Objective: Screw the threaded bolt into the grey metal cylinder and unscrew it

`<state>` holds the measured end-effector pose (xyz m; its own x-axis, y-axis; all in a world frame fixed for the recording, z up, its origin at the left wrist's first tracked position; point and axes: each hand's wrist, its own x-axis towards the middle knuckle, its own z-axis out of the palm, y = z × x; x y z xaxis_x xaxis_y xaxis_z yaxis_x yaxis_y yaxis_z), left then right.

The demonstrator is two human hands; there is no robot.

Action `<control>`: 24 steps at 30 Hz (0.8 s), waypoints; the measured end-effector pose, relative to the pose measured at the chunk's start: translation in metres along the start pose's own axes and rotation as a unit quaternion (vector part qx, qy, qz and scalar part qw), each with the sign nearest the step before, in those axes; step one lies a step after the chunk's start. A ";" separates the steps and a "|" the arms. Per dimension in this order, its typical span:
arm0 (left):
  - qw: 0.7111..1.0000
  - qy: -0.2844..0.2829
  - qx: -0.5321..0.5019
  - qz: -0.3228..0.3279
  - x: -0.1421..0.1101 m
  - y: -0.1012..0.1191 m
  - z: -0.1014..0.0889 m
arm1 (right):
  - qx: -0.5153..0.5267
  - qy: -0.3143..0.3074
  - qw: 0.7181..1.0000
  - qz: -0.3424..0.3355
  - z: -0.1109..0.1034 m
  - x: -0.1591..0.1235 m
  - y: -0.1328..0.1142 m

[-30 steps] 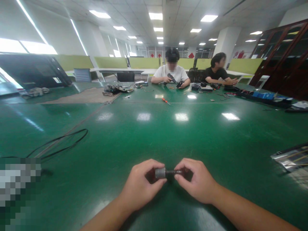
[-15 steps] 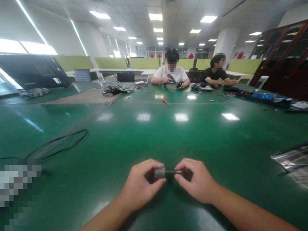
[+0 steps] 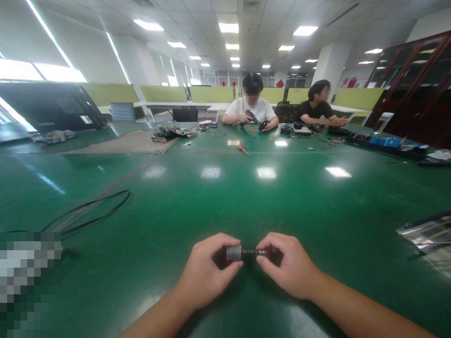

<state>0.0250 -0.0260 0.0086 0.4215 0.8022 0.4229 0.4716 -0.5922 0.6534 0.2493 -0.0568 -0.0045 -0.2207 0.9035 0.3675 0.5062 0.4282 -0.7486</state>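
Low in the head view, my left hand [image 3: 208,268] pinches a short grey metal cylinder [image 3: 234,253] between thumb and fingers. A thin dark shaft [image 3: 249,252] runs from the cylinder's right face, lying about level. At its far end, the thumb and forefinger of my right hand [image 3: 287,265] close on a small ringed metal end piece [image 3: 261,252]. Both hands are over the green table [image 3: 197,206], and the part spans the gap between them. My fingers partly cover the cylinder and the end piece; its exact kind cannot be made out.
A black cable [image 3: 102,206] loops at left, near a blurred-out object [image 3: 24,272]. An orange-handled screwdriver [image 3: 243,149] lies farther back. Two people sit across the table; one holds a power tool [image 3: 252,116]. A metallic object [image 3: 428,232] sits at the right edge.
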 end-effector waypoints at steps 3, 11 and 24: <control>1.000 -0.003 -0.002 -0.001 0.000 0.000 -0.001 | 0.001 -0.002 1.000 0.001 0.000 0.000 0.001; 1.000 -0.005 0.006 -0.002 -0.001 -0.003 -0.002 | 0.000 0.003 1.000 0.004 0.000 0.000 0.002; 1.000 -0.012 -0.002 -0.017 0.001 -0.002 -0.003 | -0.005 0.005 1.000 0.010 0.000 0.000 0.004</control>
<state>0.0217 -0.0238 0.0097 0.4240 0.8199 0.3847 0.4837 -0.5642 0.6692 0.2510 -0.0553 -0.0075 -0.2018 0.9114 0.3587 0.5181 0.4101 -0.7506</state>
